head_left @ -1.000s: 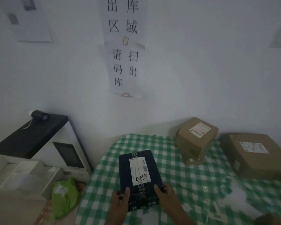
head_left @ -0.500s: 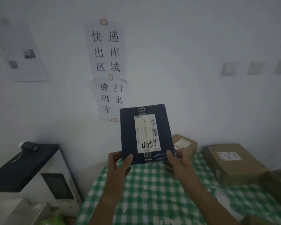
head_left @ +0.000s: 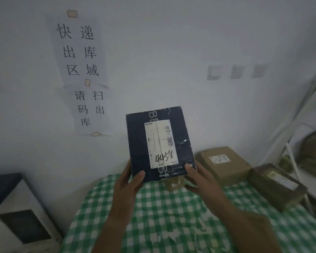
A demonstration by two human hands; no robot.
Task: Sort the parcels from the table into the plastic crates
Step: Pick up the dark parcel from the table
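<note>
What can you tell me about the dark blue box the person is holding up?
The dark blue box looks like cardboard, flat and rectangular, wrapped in shiny clear tape. Pale letters run down its face, mostly covered by a white shipping label with barcodes and handwritten "4458". It is held upright above the checked table, face to the camera. The left hand and right hand grip its bottom corners.

The dark blue box [head_left: 160,143] looks like cardboard with shiny tape on it and a white paper label [head_left: 161,143]. The brown boxes [head_left: 224,161] are dull cardboard. The green checked tablecloth [head_left: 171,216] looks smooth. The wall signs [head_left: 80,70] are thin paper.
</note>
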